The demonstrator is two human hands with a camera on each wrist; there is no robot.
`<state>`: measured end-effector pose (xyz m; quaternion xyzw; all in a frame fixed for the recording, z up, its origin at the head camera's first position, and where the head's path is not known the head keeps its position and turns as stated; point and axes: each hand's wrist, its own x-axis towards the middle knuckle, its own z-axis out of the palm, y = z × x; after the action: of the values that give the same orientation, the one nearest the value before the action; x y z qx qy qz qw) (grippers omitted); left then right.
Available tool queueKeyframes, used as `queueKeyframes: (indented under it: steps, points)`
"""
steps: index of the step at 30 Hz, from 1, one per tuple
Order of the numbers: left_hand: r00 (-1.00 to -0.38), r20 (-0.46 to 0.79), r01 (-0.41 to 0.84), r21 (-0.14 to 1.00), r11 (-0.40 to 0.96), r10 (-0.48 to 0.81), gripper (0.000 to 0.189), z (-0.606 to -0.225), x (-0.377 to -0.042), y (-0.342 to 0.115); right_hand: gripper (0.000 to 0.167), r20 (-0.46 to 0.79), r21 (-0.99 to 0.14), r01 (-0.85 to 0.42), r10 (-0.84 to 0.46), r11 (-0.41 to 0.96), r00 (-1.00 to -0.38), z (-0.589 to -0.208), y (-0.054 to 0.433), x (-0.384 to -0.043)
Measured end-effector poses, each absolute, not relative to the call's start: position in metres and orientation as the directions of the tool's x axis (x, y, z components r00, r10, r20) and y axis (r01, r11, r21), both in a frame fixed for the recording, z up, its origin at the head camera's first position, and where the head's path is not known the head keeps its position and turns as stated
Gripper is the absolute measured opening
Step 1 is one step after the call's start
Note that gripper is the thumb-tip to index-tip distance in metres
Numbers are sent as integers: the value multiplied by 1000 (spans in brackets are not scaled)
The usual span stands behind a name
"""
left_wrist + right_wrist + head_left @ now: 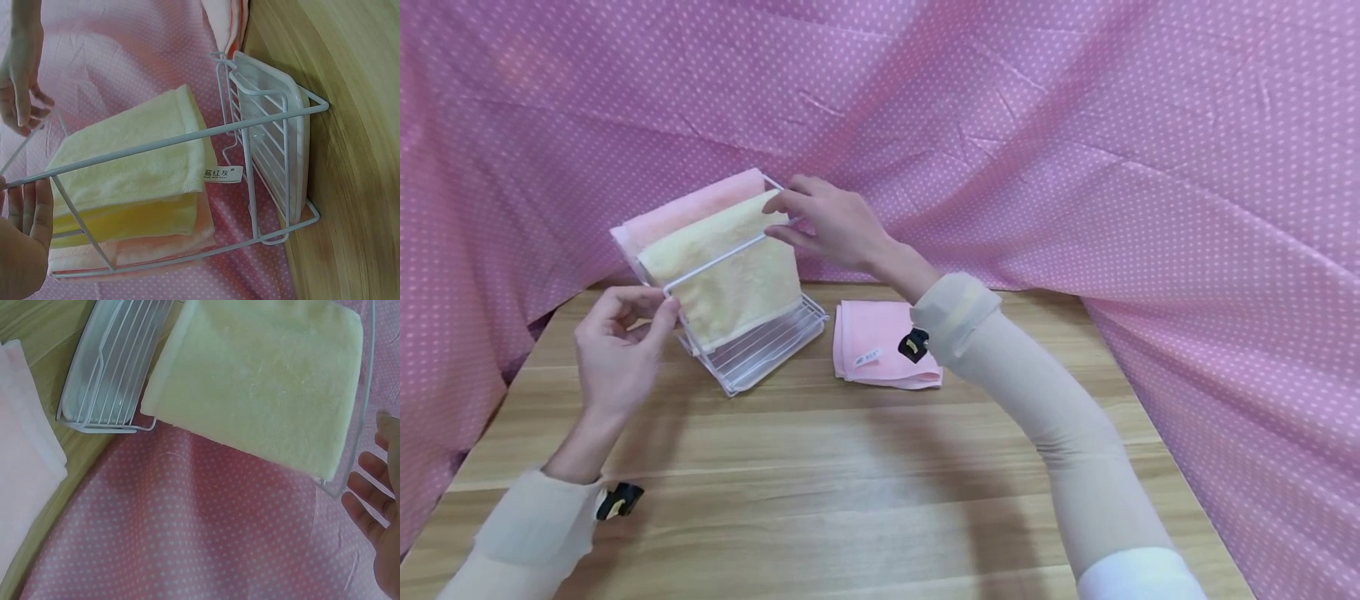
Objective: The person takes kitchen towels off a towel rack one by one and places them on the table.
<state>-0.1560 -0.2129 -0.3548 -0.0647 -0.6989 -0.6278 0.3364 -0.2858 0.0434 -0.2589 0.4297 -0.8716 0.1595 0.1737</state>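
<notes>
A white wire towel rack (772, 343) with a tray base stands on the table at left. Over its bars hang a pale yellow towel (741, 279) and, behind it, a pink towel (696, 206). With thumb and fingers my left hand (622, 346) holds the front bar's left corner; the left wrist view shows those fingers (28, 209) curled at the bar. My right hand (838, 223) hovers by the bars' right end, beside the yellow towel. In the right wrist view its fingers (372, 494) are loosely bent near the wire, gripping nothing visible.
A folded pink towel (876, 321) with a white tag lies on the wooden table (820, 475), right of the rack. Pink dotted cloth (1000, 150) hangs behind the table and down both sides. A black device sits on each wrist.
</notes>
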Motion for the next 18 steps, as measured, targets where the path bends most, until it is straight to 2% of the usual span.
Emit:
queueKeyframes:
  steps: [10,18]
  points:
    - [-762,559,512,829,225,-327,26,-355,-156,-214,35,411,-130,-817,-719,563,-561,-259,24,-289]
    - [-759,570,503,821,271,-315,21,-355,-155,-214,37,345,-191,-783,-706,592,-618,-255,8,-293]
